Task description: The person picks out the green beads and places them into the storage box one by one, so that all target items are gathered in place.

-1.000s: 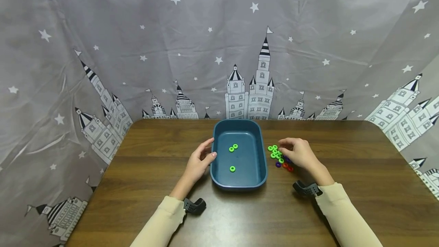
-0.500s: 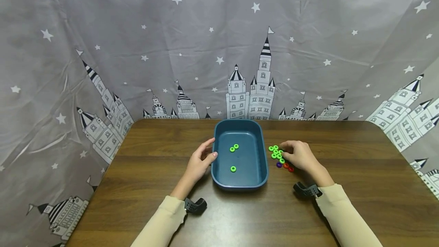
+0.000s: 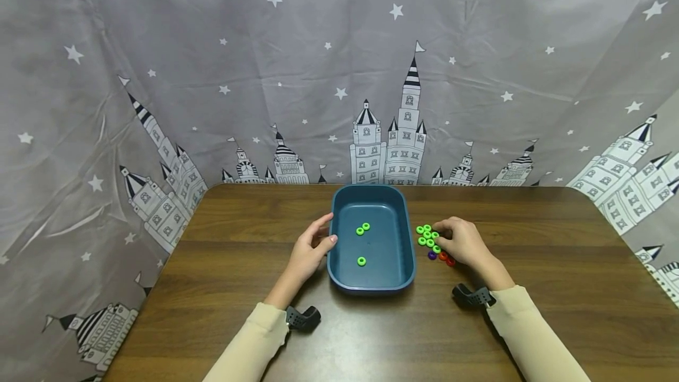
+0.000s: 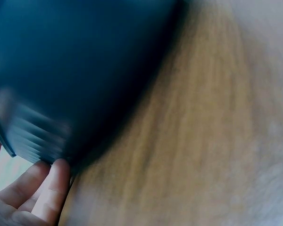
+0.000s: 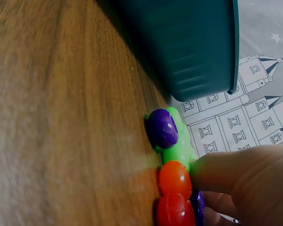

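Observation:
A dark blue plastic tub (image 3: 370,287) stands on the table with 3 small green rings (image 3: 362,261) inside. My left hand (image 3: 306,252) rests at its left side, the thumb at the rim and other fingers against the outer wall (image 4: 33,132). Right of the tub lies a cluster of green rings (image 3: 427,234), with a purple ring (image 3: 432,256), an orange ring (image 3: 442,256) and a red ring (image 3: 450,262) at its near edge. My right hand (image 3: 464,244) reaches into this cluster, thumb touching it; whether it pinches a ring is hidden. Another purple ring (image 5: 196,207) sits beside its fingers.
The brown wooden table (image 3: 244,217) ends at a grey curtain (image 3: 297,75) printed with castles and stars. Both wrists wear black wrist cameras (image 3: 472,295).
My right hand has lowered slightly into the cluster and its thumb has come in closer. A couple of green rings have shifted slightly left. The left hand stays at the tub.

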`<state>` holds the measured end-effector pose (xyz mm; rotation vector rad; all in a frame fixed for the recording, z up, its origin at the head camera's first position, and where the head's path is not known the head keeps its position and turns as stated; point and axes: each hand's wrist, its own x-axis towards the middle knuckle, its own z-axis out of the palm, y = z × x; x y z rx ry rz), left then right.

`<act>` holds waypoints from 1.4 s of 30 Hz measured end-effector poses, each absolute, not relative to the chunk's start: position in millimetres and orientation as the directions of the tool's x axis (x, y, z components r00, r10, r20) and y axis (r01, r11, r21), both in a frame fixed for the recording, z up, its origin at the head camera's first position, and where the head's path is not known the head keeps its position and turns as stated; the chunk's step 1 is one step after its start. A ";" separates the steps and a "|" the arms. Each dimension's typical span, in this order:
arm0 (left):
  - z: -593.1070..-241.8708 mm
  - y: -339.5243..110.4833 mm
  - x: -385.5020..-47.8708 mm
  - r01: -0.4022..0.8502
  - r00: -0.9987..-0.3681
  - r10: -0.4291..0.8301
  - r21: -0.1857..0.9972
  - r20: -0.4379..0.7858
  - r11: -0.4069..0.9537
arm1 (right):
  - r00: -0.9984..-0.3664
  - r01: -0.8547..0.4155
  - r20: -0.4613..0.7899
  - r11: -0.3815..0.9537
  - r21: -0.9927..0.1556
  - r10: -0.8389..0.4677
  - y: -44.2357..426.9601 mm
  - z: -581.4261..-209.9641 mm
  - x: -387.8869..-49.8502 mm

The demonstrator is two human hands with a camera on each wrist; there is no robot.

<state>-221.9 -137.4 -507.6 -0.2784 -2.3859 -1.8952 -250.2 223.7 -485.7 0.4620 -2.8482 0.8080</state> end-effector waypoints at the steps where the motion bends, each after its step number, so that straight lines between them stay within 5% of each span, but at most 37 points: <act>1: -507.7 -137.5 -221.9 0.195 -0.980 0.092 0.956 0.179 0.218 | -0.942 -0.332 0.224 0.807 -0.488 -0.252 223.4 -486.1 -250.2; 42: -504.4 -136.9 -220.2 0.161 -0.986 0.087 0.962 0.145 0.222 | -0.951 -0.285 0.254 0.813 -0.507 -0.174 220.5 -481.8 -248.8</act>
